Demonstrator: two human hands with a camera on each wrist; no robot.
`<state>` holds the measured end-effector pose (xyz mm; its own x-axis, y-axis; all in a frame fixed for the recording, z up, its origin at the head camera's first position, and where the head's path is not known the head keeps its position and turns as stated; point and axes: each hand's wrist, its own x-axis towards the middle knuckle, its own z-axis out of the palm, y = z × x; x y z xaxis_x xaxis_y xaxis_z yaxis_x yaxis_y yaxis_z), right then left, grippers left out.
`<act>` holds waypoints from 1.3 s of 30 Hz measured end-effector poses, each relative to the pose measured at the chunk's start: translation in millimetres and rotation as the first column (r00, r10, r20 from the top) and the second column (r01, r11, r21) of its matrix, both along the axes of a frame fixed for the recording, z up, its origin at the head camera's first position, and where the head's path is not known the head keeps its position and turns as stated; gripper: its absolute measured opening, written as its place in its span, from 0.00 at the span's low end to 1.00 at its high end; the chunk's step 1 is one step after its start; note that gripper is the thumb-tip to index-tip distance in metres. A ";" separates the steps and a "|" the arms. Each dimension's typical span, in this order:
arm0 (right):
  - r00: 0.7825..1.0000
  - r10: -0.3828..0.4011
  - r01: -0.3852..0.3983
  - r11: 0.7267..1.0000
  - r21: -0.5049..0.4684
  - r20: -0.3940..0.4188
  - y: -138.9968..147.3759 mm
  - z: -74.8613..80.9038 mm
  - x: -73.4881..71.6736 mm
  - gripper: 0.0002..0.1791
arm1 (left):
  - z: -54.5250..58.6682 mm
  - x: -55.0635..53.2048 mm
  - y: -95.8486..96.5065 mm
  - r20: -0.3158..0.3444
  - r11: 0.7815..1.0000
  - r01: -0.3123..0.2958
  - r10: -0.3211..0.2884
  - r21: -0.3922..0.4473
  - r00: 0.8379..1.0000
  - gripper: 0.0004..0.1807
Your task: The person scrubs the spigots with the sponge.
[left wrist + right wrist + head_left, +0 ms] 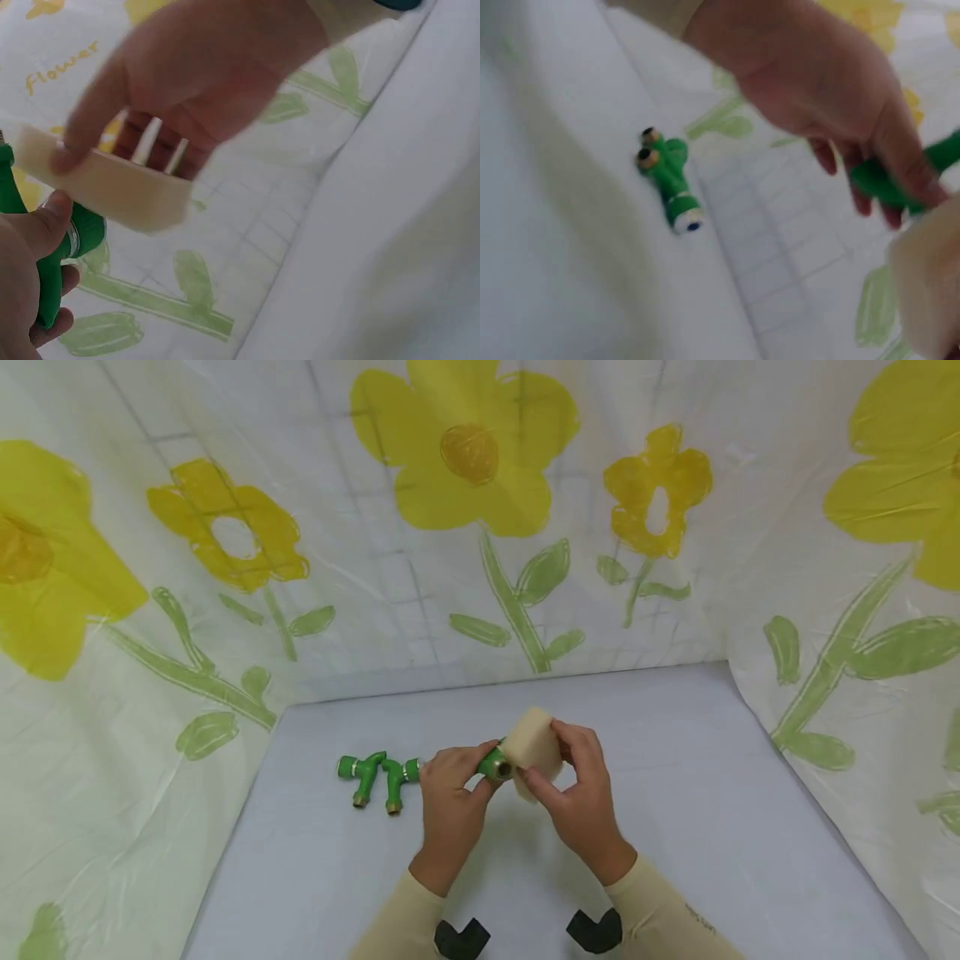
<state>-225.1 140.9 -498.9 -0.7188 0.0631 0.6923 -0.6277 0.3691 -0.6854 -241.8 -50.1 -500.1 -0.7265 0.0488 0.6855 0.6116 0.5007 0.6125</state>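
My left hand (456, 802) grips a green tap (491, 765), its round opening facing toward me. In my right hand (588, 806) is a cream sponge block (534, 739), pinched between thumb and fingers and held against the tap's end. The left wrist view shows the sponge (127, 187) beside the tap's ringed collar (84, 231); the palm side of the tap is hidden. In the right wrist view the left fingers curl round the green body (881, 184), and the sponge (930, 281) is blurred.
Two more green taps with brass ends, one (363, 777) and another (396, 783), lie close together on the white table (712, 793), left of my hands. A flower-printed sheet (360, 610) hangs behind and along both sides. Black mounts (461, 938) sit at both wrists.
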 end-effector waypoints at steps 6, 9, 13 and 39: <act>0.991 -0.091 0.073 0.982 0.172 0.097 -1.4 -20.4 2.5 0.36 | 7.0 1.4 -8.4 0.330 0.947 0.068 -0.175 0.313 0.928 0.13; 0.994 -0.102 0.093 0.977 0.192 0.040 -2.0 -15.8 2.6 0.38 | 7.5 3.0 -7.8 0.400 0.942 0.090 -0.222 0.323 0.889 0.12; 0.995 -0.075 0.085 0.980 0.179 -0.059 -3.1 -2.8 0.1 0.39 | 5.6 5.0 -5.3 0.437 0.947 0.140 -0.260 0.288 0.861 0.10; 0.955 0.019 0.046 0.976 0.211 -0.297 -6.8 2.8 7.1 0.26 | 19.5 3.2 -8.8 0.409 0.556 0.131 -0.732 0.821 0.546 0.11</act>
<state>-218.0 134.1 -496.1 -0.4794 -0.1014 0.8717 -0.7841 0.4956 -0.3736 -238.5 -59.0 -480.6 -0.9573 0.2885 0.0166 -0.1079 -0.4102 0.9056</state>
